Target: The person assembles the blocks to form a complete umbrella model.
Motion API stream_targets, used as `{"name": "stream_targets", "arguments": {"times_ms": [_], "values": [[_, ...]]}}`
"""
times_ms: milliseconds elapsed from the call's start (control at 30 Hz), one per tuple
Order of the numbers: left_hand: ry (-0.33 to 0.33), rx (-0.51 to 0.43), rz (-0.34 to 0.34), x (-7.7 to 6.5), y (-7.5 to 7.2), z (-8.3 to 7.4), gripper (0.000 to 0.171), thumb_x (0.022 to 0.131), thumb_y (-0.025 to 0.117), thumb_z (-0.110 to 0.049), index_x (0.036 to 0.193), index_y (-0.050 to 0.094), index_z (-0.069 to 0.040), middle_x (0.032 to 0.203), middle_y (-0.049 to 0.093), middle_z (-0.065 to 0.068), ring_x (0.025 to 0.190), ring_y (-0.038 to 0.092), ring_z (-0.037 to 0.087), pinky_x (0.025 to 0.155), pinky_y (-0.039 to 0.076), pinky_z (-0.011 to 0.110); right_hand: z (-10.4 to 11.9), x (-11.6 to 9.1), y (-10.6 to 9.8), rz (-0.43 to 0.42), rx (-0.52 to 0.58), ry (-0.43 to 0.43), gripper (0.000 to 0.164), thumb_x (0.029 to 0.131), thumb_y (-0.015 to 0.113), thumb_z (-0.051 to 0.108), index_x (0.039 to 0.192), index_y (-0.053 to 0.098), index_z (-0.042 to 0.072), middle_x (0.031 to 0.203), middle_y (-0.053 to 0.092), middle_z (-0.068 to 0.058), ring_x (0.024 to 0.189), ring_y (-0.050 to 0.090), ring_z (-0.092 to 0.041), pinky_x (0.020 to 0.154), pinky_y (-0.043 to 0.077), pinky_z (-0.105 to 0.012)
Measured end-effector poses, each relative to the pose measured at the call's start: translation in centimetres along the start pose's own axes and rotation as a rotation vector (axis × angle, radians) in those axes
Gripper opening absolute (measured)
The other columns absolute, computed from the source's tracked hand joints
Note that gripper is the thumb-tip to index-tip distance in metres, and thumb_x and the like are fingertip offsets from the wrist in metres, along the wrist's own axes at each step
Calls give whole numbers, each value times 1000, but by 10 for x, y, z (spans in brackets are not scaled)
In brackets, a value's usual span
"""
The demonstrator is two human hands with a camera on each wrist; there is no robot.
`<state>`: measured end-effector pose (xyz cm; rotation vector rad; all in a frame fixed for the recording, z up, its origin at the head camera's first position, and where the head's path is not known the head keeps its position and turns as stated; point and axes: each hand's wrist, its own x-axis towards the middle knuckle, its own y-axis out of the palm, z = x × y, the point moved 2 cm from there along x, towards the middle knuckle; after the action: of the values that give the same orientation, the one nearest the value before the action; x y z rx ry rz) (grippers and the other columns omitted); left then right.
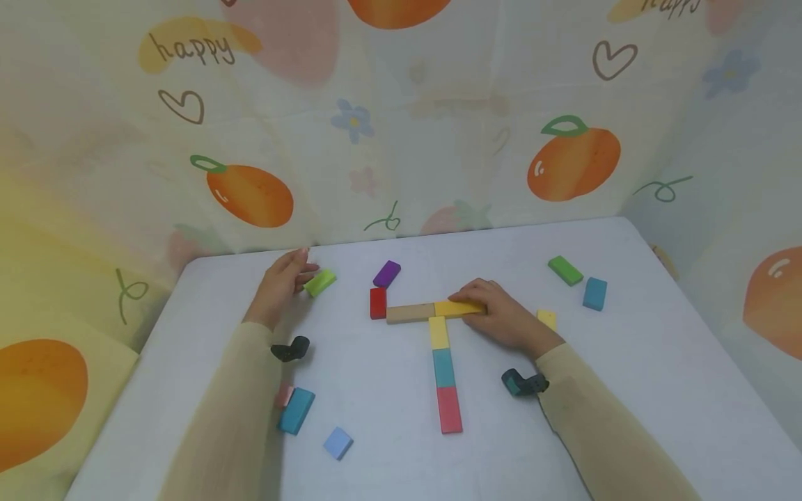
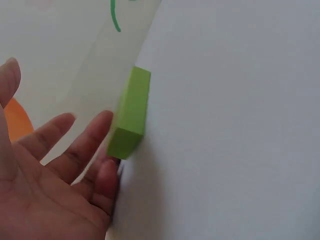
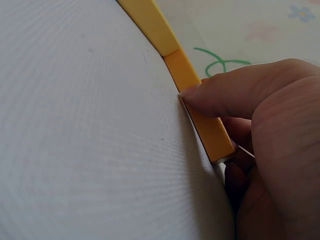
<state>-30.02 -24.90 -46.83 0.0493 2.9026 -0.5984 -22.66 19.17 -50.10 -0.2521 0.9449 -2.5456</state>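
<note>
My right hand (image 1: pixel 504 316) pinches an orange-yellow block (image 1: pixel 452 308) between thumb and fingers. In the right wrist view the block (image 3: pixel 202 110) lies end to end with a paler block (image 3: pixel 150 25), the wooden-coloured block (image 1: pixel 410 314) of the head view. Below this bar runs a column of a pale yellow block (image 1: pixel 439 333), a teal block (image 1: pixel 443 368) and a pinkish-red block (image 1: pixel 449 410). At the far left my left hand (image 1: pixel 280 282) has its fingers loosely spread beside a light green block (image 1: pixel 320 283); its fingertips are right at this block (image 2: pixel 132 105).
A red block (image 1: pixel 378 303) stands at the bar's left end, with a purple block (image 1: pixel 387 273) behind it. Near the left forearm lie a blue block (image 1: pixel 297 410) and a light blue cube (image 1: pixel 338 443). Green (image 1: pixel 565 271), blue (image 1: pixel 594 293) and yellow (image 1: pixel 547 319) blocks lie right.
</note>
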Motion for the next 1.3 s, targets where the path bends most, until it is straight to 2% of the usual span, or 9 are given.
{"name": "stream_targets", "arguments": {"times_ms": [133, 333, 433, 600, 1000, 1133, 1300], "values": [[23, -11, -19, -1, 1, 12, 79, 107, 56, -67, 168, 44, -17, 145, 67, 8, 137, 58, 26, 120, 37, 48, 0, 0, 0, 0, 1, 8, 40, 106, 71, 13, 144, 72, 23, 141, 60, 3, 138, 47, -24, 116, 44, -52], [35, 13, -20, 3, 4, 24, 73, 103, 74, -50, 165, 50, -19, 143, 66, 6, 137, 54, 26, 120, 34, 52, 0, -1, 0, 0, 2, 14, 40, 106, 72, 13, 144, 72, 23, 142, 59, 3, 139, 46, -25, 116, 44, -52], [68, 66, -19, 4, 5, 27, 71, 101, 81, -38, 163, 52, -16, 141, 68, 8, 134, 56, 28, 120, 37, 52, 0, -1, 0, 0, 2, 6, 39, 106, 72, 12, 144, 72, 23, 141, 60, 3, 138, 47, -25, 116, 45, -52], [86, 137, -55, 4, 10, 28, 63, 100, 82, -20, 158, 59, -16, 139, 69, 8, 129, 57, 31, 116, 42, 49, 1, -1, -1, 3, 7, 0, 40, 106, 72, 12, 144, 72, 23, 140, 60, 4, 138, 47, -24, 115, 46, -51], [86, 159, -75, 2, 12, 25, 52, 99, 80, -16, 149, 67, -12, 136, 69, 11, 127, 57, 32, 114, 43, 49, 0, 0, -1, -2, 7, -1, 40, 106, 72, 12, 144, 71, 23, 138, 61, 5, 136, 48, -23, 115, 46, -50], [99, 215, -78, 4, 14, 24, 49, 98, 79, -15, 146, 69, -11, 137, 68, 12, 127, 57, 33, 114, 42, 50, 1, 0, 0, -2, 8, 1, 40, 106, 72, 13, 144, 71, 23, 138, 61, 5, 136, 48, -23, 114, 47, -50], [144, 302, -79, 3, 17, 16, 49, 97, 76, -10, 144, 69, -3, 139, 66, 17, 127, 57, 36, 115, 42, 53, 0, 0, 0, -3, 9, 0, 40, 106, 72, 13, 144, 72, 23, 138, 61, 5, 136, 48, -23, 114, 47, -50]]}}
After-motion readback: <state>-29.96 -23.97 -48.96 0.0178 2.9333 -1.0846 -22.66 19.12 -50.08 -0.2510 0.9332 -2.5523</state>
